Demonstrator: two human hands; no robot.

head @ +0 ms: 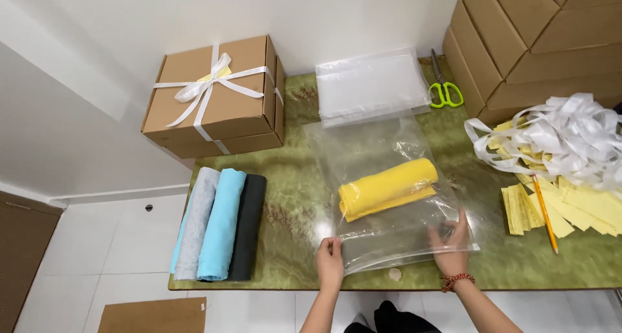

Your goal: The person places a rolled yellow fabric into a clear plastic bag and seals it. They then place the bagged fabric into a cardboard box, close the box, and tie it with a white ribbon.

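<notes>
So the green table [291,197] stood by a white wall; both hands, left [330,260] and right [451,242], pinched a clear bag [389,229] holding a yellow roll [387,188].

The bag [389,197] is thin clear plastic, glossy and wrinkled, over a soft matt yellow cloth [387,188]. The table [291,210] looks like polished green stone, shiny. The grey, blue and black rolls [217,224] are matt cloth. The box [214,96] is plain matt cardboard tied with satiny white ribbon [204,87].
</notes>
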